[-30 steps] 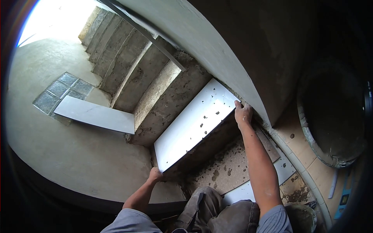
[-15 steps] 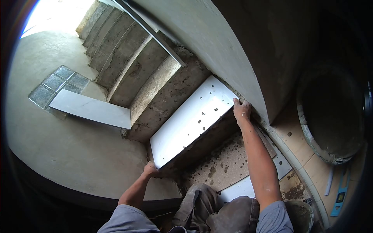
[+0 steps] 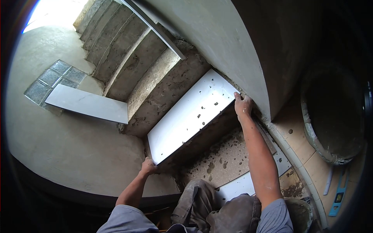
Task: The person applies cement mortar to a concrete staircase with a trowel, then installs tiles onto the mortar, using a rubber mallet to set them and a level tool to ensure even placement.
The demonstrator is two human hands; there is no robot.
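Observation:
A long white tile [image 3: 186, 116], speckled with mortar spots, lies on a rough concrete stair tread. My left hand [image 3: 148, 166] grips its near left corner. My right hand [image 3: 243, 105] holds its far right corner, close against the plastered wall [image 3: 217, 35]. Below the tile, the lower step [image 3: 225, 159] is spread with lumpy mortar. My knees in dirty grey trousers [image 3: 206, 206] show at the bottom.
Bare concrete steps [image 3: 124, 50] climb to the upper left. A second long tile [image 3: 87, 104] leans against the left wall beside a glass-block window [image 3: 50, 79]. A large round tub [image 3: 334, 112] stands right on tan floor tiles, with a blue level [image 3: 339, 194] near it.
The view has drifted slightly; the tile and both hands sit a little higher and further left in the picture. Both hands stay on the same corners of the tile.

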